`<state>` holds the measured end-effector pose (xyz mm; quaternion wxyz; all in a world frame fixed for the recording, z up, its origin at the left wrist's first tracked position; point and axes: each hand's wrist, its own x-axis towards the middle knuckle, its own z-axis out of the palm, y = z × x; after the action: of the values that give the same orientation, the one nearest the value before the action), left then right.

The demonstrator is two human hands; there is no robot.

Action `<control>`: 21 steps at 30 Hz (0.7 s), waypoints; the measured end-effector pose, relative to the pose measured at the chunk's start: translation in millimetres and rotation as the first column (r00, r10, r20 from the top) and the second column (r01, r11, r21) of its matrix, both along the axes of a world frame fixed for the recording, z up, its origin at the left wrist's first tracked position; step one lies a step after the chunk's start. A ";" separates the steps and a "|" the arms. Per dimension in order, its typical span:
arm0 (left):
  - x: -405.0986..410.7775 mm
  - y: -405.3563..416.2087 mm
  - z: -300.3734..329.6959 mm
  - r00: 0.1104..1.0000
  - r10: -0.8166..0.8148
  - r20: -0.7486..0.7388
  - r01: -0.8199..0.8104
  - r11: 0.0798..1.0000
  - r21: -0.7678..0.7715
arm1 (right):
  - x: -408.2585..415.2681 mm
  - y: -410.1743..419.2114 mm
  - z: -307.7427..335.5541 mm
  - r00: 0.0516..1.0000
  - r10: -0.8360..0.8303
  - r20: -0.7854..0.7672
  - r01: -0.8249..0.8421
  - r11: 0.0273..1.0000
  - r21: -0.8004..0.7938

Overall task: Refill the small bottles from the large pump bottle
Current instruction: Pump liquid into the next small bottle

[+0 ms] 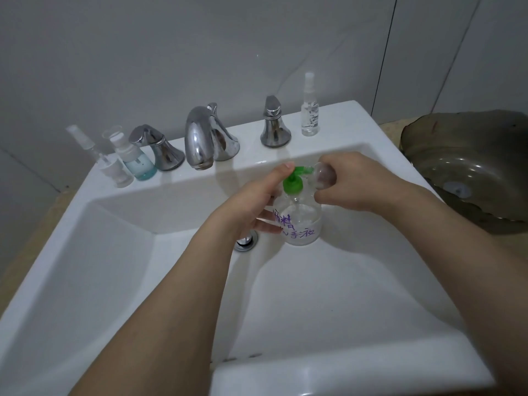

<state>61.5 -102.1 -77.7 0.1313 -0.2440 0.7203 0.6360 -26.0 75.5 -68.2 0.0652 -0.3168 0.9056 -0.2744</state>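
We are filling one small bottle (324, 176) from the pump bottle (301, 221), both held over the sink (128, 252) near the drain (246, 241). Our left hand (257, 201) is wrapping its fingers around the clear body of the pump bottle, thumb reaching up onto the green pump head (294, 181). Our right hand (348, 184) is curling its grip around the small bottle, tipped so its mouth is meeting the green nozzle; whether liquid is flowing, we cannot tell. The pump bottle looks low, with a shallow pool at the bottom.

We judge this to be the dispensing step for this bottle. The next move is calling for steady thumb presses while keeping nozzle and mouth lined up, since a slip would send soap into the sink.

On the sink's ledge, other small bottles are waiting: a cluster (125, 161) left of the faucet (205, 138), some uncapped, and a spray bottle (310, 110) at the right.
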 end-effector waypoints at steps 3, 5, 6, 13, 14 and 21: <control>-0.3 -2.1 3.0 0.999 -0.019 0.038 0.018 0.999 0.032 | 0.6 0.2 2.1 1.000 -0.012 -0.014 0.011 0.999 -0.033; -1.3 -1.7 4.2 0.998 -0.027 0.050 0.026 0.999 0.023 | 0.7 0.4 3.3 0.999 -0.024 -0.022 0.023 0.999 -0.042; -2.0 -1.3 4.4 0.998 -0.031 0.054 0.030 0.999 0.013 | 0.9 0.4 3.7 0.999 -0.027 -0.027 0.026 0.999 -0.041; -1.1 -0.5 2.7 0.999 -0.016 0.033 0.016 1.000 -0.012 | 2.7 -0.5 3.1 0.999 -0.025 -0.029 0.023 0.998 -0.059; -1.1 -0.9 2.1 1.000 -0.011 0.027 0.012 1.000 -0.017 | 2.8 -0.7 2.9 0.999 -0.025 -0.028 0.023 0.998 -0.059; 0.9 2.2 -0.8 1.000 0.010 -0.010 -0.009 1.000 0.019 | -0.6 -0.5 -0.6 0.999 -0.019 -0.043 0.018 0.999 -0.029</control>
<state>62.4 -99.9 -78.5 0.1269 -0.2428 0.7137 0.6447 -26.5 75.0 -68.8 0.0386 -0.3153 0.9057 -0.2808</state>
